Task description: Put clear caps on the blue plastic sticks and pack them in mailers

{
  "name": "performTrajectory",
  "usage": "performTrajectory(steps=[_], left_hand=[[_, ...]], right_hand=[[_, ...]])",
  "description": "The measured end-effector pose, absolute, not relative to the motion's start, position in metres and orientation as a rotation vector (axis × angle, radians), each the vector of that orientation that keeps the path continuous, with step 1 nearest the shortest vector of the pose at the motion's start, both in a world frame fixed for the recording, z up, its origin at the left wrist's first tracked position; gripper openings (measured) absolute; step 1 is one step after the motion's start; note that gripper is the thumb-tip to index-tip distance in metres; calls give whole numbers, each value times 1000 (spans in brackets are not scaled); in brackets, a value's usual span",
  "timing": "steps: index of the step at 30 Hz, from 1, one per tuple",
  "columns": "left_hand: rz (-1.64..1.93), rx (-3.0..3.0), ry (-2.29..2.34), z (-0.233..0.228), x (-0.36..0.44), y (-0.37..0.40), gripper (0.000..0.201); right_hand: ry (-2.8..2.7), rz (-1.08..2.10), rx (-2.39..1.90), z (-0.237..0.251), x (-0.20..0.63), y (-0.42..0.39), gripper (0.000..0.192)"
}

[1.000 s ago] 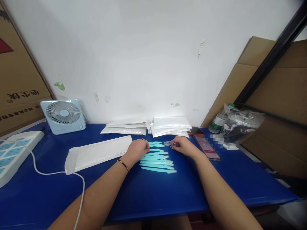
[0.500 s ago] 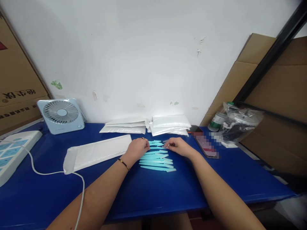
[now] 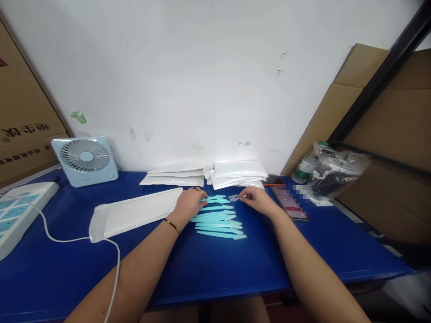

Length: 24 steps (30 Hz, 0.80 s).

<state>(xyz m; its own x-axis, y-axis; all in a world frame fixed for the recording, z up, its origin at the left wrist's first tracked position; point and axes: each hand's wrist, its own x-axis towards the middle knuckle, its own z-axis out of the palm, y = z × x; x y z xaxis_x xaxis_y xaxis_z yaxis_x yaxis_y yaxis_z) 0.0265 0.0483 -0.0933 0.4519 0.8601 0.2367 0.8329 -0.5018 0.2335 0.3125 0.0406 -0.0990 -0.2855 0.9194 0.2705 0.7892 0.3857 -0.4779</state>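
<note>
desk [image 3: 215,264]: smooth blue, slight sheen | razors [image 3: 218,220]: matt turquoise plastic | mailer [image 3: 134,214]: white, soft-sheen padded plastic | fan [image 3: 84,160]: pale-blue plastic | boxes [image 3: 387,134]: matt brown cardboard | bag [image 3: 336,172]: clear glossy crinkled plastic | phone [image 3: 289,202]: glossy screen

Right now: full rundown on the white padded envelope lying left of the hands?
The white padded envelope is a long, flat mailer, seemingly bubble-lined plastic. It lies flat and slightly askew on the blue table, with its flap open at the near-left end. A white cable runs by that flap. The left hand sits at its far-right end; contact unclear.
</note>
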Motion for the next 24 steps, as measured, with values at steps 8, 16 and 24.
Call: performTrajectory(steps=[8,16,24], left_hand=[[463,2651,1543,-96,29,50,17],[460,2713,1469,-90,31,44,15],[399,2644,1411,-87,34,41,17]], right_hand=[[-2224,392,-1434,-100,293,38,7],[-2216,470,-1559,-98,297,35,7],[-2183,706,-1496,-97,297,32,8]])
